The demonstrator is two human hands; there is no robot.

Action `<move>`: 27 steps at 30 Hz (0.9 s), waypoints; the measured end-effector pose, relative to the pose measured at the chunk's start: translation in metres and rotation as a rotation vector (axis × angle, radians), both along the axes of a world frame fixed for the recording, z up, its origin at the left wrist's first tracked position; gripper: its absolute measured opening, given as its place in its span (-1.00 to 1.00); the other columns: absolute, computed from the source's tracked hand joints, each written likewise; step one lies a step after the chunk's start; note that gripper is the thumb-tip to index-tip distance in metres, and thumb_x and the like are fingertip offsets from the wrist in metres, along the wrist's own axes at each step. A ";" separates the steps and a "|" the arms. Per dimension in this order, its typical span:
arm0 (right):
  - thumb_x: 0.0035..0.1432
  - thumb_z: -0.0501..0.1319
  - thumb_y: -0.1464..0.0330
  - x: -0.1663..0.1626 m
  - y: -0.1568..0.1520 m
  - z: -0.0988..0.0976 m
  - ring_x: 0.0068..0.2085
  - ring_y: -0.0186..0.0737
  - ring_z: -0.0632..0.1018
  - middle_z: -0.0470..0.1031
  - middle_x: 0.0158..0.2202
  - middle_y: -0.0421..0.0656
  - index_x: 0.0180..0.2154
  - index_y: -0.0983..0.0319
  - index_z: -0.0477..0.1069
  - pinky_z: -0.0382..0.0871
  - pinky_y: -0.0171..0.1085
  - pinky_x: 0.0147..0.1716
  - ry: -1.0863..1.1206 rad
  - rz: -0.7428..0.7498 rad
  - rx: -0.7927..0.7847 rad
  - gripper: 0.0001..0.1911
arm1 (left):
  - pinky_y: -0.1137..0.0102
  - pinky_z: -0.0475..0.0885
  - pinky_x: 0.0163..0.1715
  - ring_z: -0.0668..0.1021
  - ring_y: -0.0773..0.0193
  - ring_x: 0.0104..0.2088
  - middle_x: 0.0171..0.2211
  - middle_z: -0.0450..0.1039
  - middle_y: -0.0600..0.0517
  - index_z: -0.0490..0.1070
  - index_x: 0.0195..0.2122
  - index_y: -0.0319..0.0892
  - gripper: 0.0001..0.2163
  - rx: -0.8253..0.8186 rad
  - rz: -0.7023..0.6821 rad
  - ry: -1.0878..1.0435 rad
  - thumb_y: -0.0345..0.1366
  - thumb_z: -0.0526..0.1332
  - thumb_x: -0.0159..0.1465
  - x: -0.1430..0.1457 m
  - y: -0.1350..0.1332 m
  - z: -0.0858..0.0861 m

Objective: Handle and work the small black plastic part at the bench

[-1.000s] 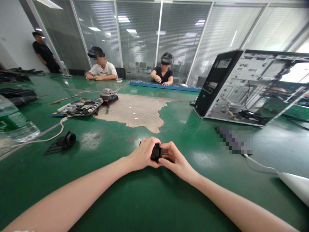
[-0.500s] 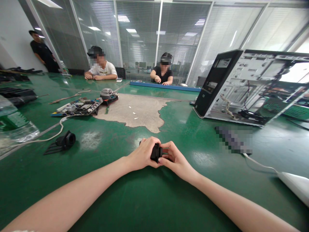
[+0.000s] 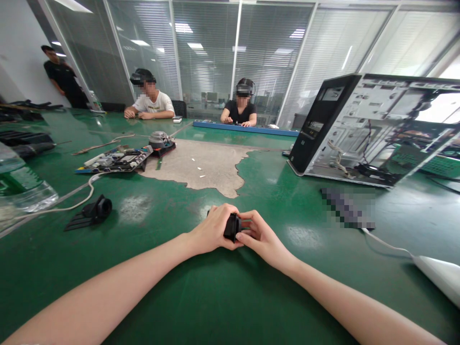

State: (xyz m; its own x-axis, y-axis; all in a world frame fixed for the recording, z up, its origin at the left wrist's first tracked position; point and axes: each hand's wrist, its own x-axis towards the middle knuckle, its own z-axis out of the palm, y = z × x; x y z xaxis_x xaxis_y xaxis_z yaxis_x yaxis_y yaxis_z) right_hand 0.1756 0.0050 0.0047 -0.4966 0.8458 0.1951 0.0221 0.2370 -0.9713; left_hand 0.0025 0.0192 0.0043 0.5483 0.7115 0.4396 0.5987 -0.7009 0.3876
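Observation:
A small black plastic part (image 3: 231, 228) is held between my hands just over the green table (image 3: 230, 297). My left hand (image 3: 214, 228) wraps round it from the left, so much of the part is hidden. From the right, my right hand (image 3: 261, 236) grips its near end, with the thumb and fingertips on its rim. Its exact kind I cannot make out. Farther left on the table lies another black plastic piece (image 3: 94, 211) with a round opening and slatted base.
An opened computer case (image 3: 323, 124) stands at the right. To the left are a circuit board (image 3: 118, 159), a round metal cooler (image 3: 161, 140), a water bottle (image 3: 21, 182) and a white cable (image 3: 86, 191). A blurred dark object (image 3: 347, 208) lies right. Two people sit across the table.
My hands and the black plastic part stay nearly still. Across the table, the person in black has shifted a hand slightly.

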 end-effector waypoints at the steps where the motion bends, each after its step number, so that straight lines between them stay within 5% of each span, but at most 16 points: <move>1: 0.03 0.20 0.36 0.000 0.000 0.000 -0.12 -0.25 0.41 0.32 -0.21 -0.17 -0.19 0.16 0.17 0.34 -0.20 -0.13 0.011 0.009 0.018 -0.71 | 0.25 0.20 -0.19 0.38 0.14 -0.18 -0.15 0.26 -0.04 0.04 -0.12 -0.15 -0.50 -0.002 -0.001 0.003 -0.21 0.26 -0.03 0.000 0.000 0.000; 9: 0.07 0.17 0.32 -0.001 -0.001 0.001 -0.17 -0.28 0.43 0.32 -0.26 -0.19 -0.25 0.16 0.18 0.40 -0.28 -0.26 0.042 0.008 -0.043 -0.80 | 0.25 0.20 -0.19 0.38 0.13 -0.18 -0.16 0.26 -0.03 0.04 -0.11 -0.14 -0.48 0.000 -0.004 -0.010 -0.18 0.27 -0.04 0.000 0.000 -0.001; 21: 0.04 0.19 0.38 0.001 -0.001 -0.001 -0.09 -0.24 0.39 0.30 -0.20 -0.18 -0.21 0.15 0.21 0.32 -0.18 -0.09 -0.008 0.009 0.095 -0.76 | 0.25 0.20 -0.18 0.38 0.13 -0.18 -0.15 0.26 -0.04 0.05 -0.11 -0.14 -0.51 -0.017 -0.001 -0.006 -0.23 0.24 -0.03 -0.001 -0.001 0.001; 27: 0.06 0.17 0.37 -0.001 0.000 -0.002 -0.15 -0.27 0.42 0.32 -0.21 -0.17 -0.19 0.15 0.18 0.39 -0.24 -0.21 0.000 -0.018 0.003 -0.75 | 0.26 0.20 -0.19 0.38 0.14 -0.19 -0.16 0.26 -0.03 0.05 -0.11 -0.13 -0.48 -0.005 0.003 -0.017 -0.19 0.27 -0.05 -0.001 0.000 -0.001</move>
